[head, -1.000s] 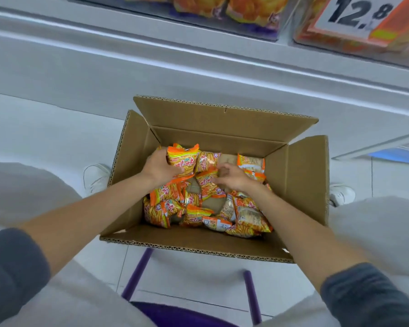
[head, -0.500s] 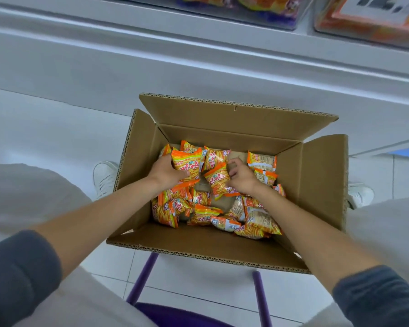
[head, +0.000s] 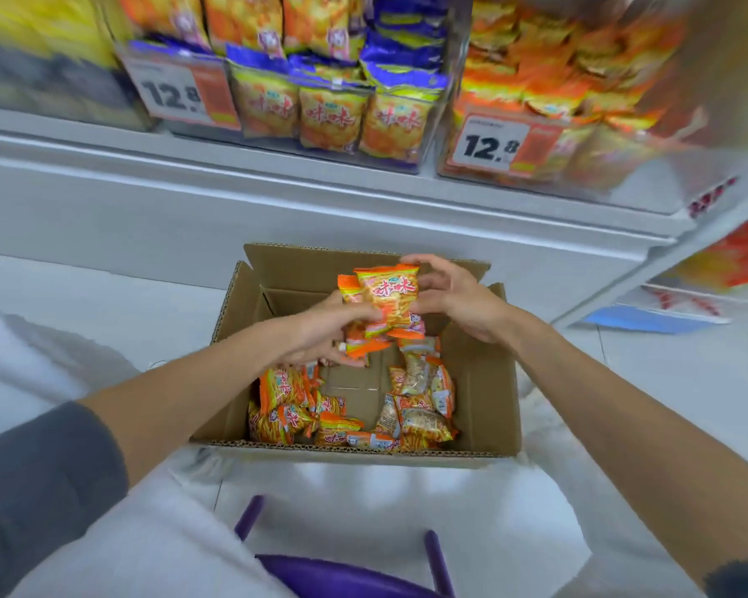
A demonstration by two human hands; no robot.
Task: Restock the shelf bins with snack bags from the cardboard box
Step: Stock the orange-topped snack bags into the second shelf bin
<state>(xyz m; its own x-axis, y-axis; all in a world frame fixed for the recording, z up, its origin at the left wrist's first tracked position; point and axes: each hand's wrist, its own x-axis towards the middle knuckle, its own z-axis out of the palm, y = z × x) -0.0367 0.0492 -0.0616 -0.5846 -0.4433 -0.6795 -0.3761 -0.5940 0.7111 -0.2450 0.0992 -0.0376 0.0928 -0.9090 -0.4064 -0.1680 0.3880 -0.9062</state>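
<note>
Snack bags (head: 385, 302) were up out of the cardboard box (head: 484, 394), yeah? Which way round?

Reply: yep, a small bunch was held over its far end. The front one stood roughly upright, long axis top to bottom, tilted a touch, printed side facing the camera. The left hand (head: 320, 334) gripped the bunch from below, and the right hand (head: 454, 299) pinched the top right corner.

And the surroundings?

Reply: the box sat on a pale tiled floor (head: 104, 287) with loose bags (head: 419, 420) inside. Clear shelf bins (head: 333, 110) of snacks and 12.8 price tags (head: 489, 144) were above. Edges were pretty blurry.
</note>
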